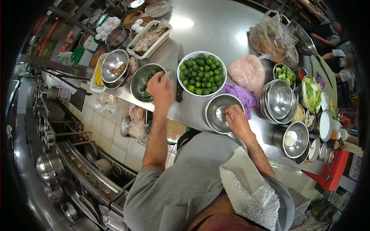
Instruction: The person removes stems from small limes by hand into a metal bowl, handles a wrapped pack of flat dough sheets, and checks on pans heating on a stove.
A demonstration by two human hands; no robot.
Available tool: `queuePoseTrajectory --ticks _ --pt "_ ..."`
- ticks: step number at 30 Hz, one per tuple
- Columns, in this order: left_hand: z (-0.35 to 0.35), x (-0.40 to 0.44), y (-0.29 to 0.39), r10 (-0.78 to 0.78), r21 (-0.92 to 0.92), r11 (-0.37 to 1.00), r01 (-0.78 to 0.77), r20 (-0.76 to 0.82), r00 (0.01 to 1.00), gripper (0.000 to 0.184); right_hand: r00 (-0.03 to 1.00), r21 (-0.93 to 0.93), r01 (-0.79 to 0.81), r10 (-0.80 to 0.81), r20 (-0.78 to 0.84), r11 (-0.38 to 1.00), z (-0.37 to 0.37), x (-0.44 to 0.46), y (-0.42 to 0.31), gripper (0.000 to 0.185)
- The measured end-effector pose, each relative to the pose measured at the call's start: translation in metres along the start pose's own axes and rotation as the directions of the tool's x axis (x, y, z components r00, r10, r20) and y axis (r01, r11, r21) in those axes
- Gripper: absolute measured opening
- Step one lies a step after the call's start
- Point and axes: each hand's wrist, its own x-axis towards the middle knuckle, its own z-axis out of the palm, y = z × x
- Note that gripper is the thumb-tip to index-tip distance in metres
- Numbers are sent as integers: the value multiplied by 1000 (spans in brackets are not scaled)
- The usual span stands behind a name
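My left hand [160,90] is over the right side of a steel bowl [135,89] that holds several green limes [146,82]. Its fingers are smeared by motion, so I cannot make out whether a lime is in them. My right hand [238,122] reaches into another steel bowl [211,115], fingers pinched together. Beside those fingertips shows a small green bit, too small to name. Between and beyond the hands stands a white bowl [179,77] heaped with green limes [202,73]. A knife [179,92] lies just left of it, handle toward me.
A purple cloth [243,94] and a pale pink plastic bag [248,73] lie right of the limes. Stacked steel bowls [279,100] and broccoli [284,73] stand farther right. At left are a white basket [165,35], eggs [110,25] and more steel bowls [113,61].
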Motion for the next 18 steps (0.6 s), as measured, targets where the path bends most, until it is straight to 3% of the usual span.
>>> queuePoseTrajectory --ticks 4,7,12,15,18 --pt "15 7 68 266 -126 962 -243 224 937 45 999 16 41 -41 18 999 0 1 -10 12" --pt "40 12 73 344 -139 938 -316 290 893 46 999 25 49 -49 17 998 -3 -1 -17 11" --pt "46 21 64 369 -208 923 -323 247 896 28 999 64 40 -39 -4 997 -8 -5 -15 11" --pt "43 17 65 378 -281 909 -309 240 894 28 999 119 -29 31 -15 992 -11 2 -18 12" --pt "40 16 70 401 -290 901 -324 269 876 32 999 149 21 -16 -38 989 -13 15 -25 13"
